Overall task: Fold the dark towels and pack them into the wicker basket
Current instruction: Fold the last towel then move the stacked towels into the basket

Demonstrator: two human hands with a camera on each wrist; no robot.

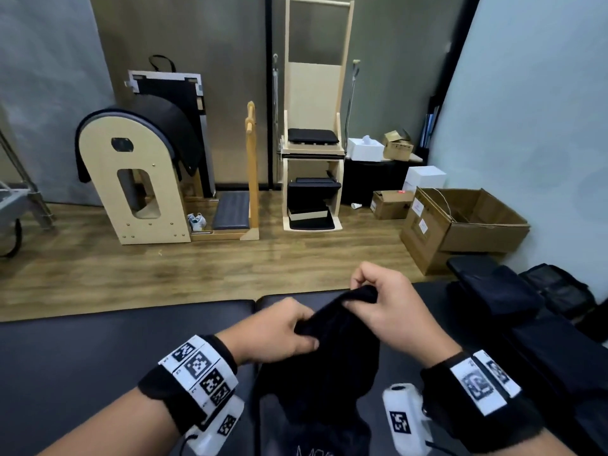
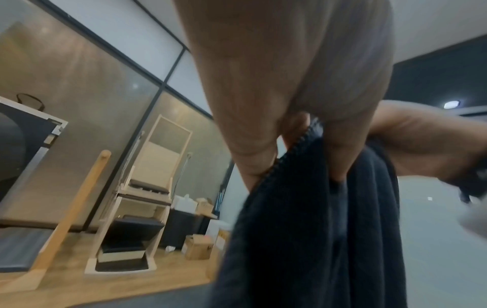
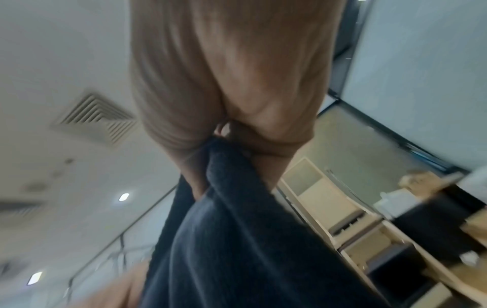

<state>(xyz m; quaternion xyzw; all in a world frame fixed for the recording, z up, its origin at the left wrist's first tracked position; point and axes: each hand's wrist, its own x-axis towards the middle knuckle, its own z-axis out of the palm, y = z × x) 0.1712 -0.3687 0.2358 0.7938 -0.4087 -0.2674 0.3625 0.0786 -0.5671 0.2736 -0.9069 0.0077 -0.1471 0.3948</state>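
A dark towel [image 1: 324, 360] hangs bunched between both hands above the black padded bench [image 1: 98, 350]. My left hand [image 1: 279, 330] pinches its upper edge on the left, and my right hand [image 1: 378, 304] pinches the top corner a little higher and further right. In the left wrist view the fingers [image 2: 253, 145] clamp the towel's stitched hem [image 2: 303, 208]. The right wrist view shows the fingers [image 3: 184, 133] gripping a bunched fold of the towel [image 3: 237, 239]. No wicker basket is in view.
More dark folded items [image 1: 500, 291] lie on the bench at the right. Beyond the bench is wooden floor with an open cardboard box [image 1: 460, 225], a wooden chair apparatus [image 1: 312, 143] and an arched barrel [image 1: 138, 179] against the wall.
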